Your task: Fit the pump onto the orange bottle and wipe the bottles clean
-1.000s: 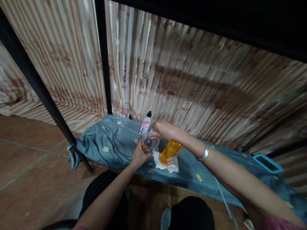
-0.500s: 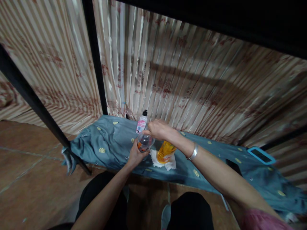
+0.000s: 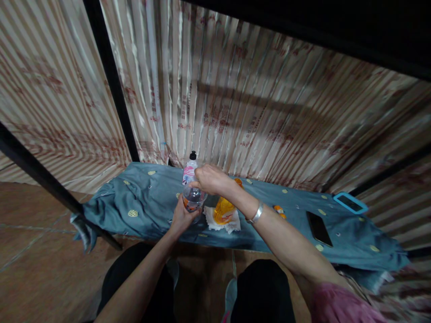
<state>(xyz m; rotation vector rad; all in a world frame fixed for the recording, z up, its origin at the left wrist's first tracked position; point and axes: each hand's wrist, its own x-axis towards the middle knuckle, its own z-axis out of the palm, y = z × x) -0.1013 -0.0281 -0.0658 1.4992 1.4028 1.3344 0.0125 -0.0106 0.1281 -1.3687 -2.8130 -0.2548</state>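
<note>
My left hand (image 3: 183,217) is wrapped round a clear plastic cup (image 3: 194,197) with an orange and black print, held upright. Over the cup's rim, my right hand (image 3: 212,179) is closed, its fingers pinched together; what they hold, if anything, is hidden. Just behind the cup stands a clear bottle (image 3: 189,172) with a pink label and a black cap. Under my right forearm, a bottle of orange-yellow liquid (image 3: 224,211) rests on a white tissue (image 3: 234,225), partly covered by the arm.
A blue-green patterned cloth (image 3: 151,193) covers the low bench. To the right lie a small orange item (image 3: 279,211), a dark phone (image 3: 318,229) and a light-blue framed device (image 3: 350,203). Black poles (image 3: 111,80) stand at the left, before a striped curtain (image 3: 229,103).
The view has shifted, so the bench things appear further left. The small orange item and the whole phone now show beyond my right arm. Both hands stay at the cup.
</note>
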